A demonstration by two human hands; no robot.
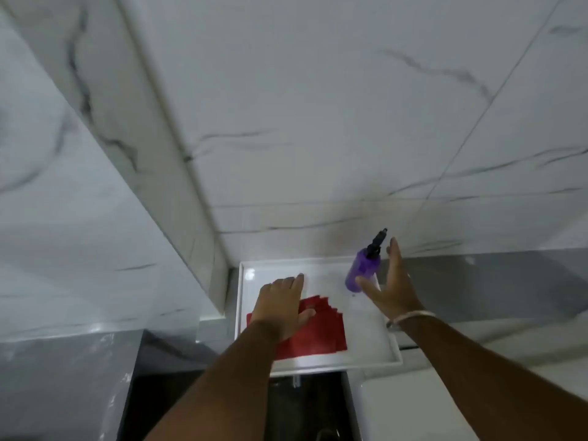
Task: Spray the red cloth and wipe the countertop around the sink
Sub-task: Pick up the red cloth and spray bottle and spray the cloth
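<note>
Big marble wall up top, grey and white with dark lines. Below it, a white tray sitting on the desk. Inside the tray, on its left half, the red cloth, lying flat and folded. On the tray's right side, near the back, the purple spray bottle with a black top, leaning a bit. Left hand spread flat, palm down, pressing on the left part of the red cloth, fingers reaching past its far edge onto the white tray; holding nothing, just resting. Right hand wide open, fingers and thumb apart, just beside the bottle, thumb touching or almost touching the purple body; no grip closed on it. Thin pale band around that wrist. Step in hand, most likely: grabbing the bottle for spraying. Best done by wrapping fingers round the purple middle, one finger up on the black top, nozzle turned toward the cloth. Good to keep the cloth pinned flat so the spray lands on it. Sink hard to make out, maybe the dark part at the bottom.
</note>
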